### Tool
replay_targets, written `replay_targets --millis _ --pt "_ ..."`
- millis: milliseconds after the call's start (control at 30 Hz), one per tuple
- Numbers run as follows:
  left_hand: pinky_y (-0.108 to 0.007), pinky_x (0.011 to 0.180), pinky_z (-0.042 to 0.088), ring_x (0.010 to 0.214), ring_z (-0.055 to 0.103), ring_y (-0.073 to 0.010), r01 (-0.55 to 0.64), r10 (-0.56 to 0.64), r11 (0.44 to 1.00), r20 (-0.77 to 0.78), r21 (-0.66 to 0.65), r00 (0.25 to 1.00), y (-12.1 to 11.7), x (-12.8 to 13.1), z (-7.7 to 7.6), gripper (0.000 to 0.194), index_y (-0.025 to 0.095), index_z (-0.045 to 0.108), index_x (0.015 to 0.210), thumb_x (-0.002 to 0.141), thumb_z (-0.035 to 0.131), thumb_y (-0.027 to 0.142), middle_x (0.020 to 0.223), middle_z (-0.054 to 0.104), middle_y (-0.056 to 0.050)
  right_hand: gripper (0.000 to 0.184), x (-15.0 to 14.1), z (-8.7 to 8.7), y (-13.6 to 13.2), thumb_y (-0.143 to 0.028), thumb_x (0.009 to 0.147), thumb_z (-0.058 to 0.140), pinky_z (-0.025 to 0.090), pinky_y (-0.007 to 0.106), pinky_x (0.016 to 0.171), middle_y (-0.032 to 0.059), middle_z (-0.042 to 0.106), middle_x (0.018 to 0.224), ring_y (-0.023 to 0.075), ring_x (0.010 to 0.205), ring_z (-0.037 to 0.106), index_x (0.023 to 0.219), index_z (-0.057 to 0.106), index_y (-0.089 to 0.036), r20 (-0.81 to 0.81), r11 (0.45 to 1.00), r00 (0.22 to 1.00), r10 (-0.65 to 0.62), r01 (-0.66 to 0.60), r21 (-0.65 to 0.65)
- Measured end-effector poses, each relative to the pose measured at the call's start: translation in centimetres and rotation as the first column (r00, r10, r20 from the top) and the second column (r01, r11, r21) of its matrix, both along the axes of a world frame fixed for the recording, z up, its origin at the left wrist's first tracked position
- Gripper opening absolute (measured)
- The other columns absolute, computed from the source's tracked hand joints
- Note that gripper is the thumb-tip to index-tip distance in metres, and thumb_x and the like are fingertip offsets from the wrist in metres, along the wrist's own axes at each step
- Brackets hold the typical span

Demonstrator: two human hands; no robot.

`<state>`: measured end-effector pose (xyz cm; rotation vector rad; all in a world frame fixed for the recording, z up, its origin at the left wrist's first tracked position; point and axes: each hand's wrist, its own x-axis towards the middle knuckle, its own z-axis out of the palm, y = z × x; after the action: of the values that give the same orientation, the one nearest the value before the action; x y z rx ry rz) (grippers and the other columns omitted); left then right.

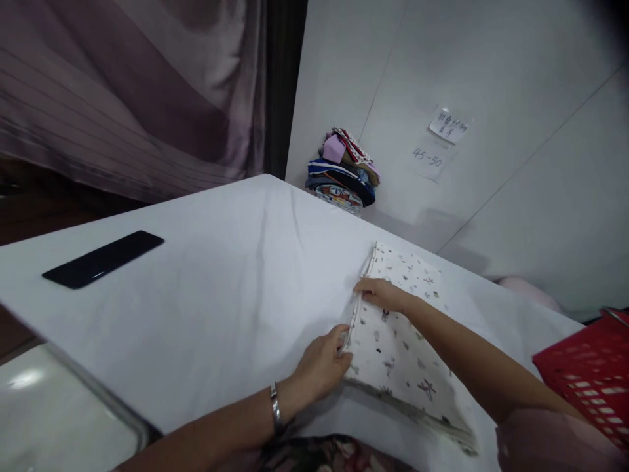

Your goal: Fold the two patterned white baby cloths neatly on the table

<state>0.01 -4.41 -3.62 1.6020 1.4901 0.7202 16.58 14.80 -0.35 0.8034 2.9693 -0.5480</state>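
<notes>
A folded white cloth (407,344) with small printed plants and figures lies on the white-covered table, its layered edge toward the left. My left hand (324,357), with a silver bracelet at the wrist, pinches that edge near its lower corner, thumb on top and fingers at the side. Higher along the same edge, my right hand (383,294) grips the cloth with its fingers curled over the rim. The right forearm lies across the print and hides part of it.
A black phone-like slab (103,259) rests at the left of the table (206,328). Folded clothes (341,170) are stacked beyond the far edge, by a wall with handwritten paper notes (448,126). A red plastic basket (590,373) stands at right; a purple curtain (147,85) hangs at left.
</notes>
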Motion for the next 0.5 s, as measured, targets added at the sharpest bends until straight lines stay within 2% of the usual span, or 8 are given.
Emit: replay_targets --millis 100,233,500 --pt "-0.029 0.067 0.040 0.075 0.057 -0.0190 0.046 -0.026 0.993 -0.173 0.111 0.985 -0.4 0.2 -0.6 0.050 0.020 0.036 0.131 0.082 0.042 0.023 0.088 0.064 -0.004 0.036 -0.4 0.4 0.2 -0.005 0.075 0.049 0.042 0.033 0.093 0.0064 0.061 0.114 0.0197 0.105 0.056 0.104 0.064 -0.020 0.060 0.997 0.996 0.071 -0.071 0.005" --pt "-0.034 0.072 0.043 0.082 0.058 -0.0224 0.166 -0.069 0.957 -0.369 0.239 0.927 -0.7 0.5 -1.0 0.050 0.017 0.027 0.136 0.086 0.036 0.023 0.095 0.063 -0.010 0.039 -0.8 1.3 0.2 -0.003 0.075 0.048 0.044 0.032 0.088 0.0051 0.060 0.115 0.0196 0.104 0.056 0.103 0.066 -0.022 0.137 0.989 0.981 0.140 -0.145 0.032" --pt "-0.035 0.071 0.044 0.084 0.057 -0.0232 0.308 -0.175 0.917 -0.439 0.253 0.881 -0.6 0.6 -0.2 0.051 0.018 0.022 0.136 0.086 0.034 0.019 0.094 0.062 -0.010 0.031 -1.0 2.5 0.1 -0.004 0.073 0.053 0.047 0.034 0.082 0.0063 0.062 0.106 0.0216 0.100 0.055 0.091 0.069 -0.023 0.214 0.970 0.957 0.195 -0.220 0.100"
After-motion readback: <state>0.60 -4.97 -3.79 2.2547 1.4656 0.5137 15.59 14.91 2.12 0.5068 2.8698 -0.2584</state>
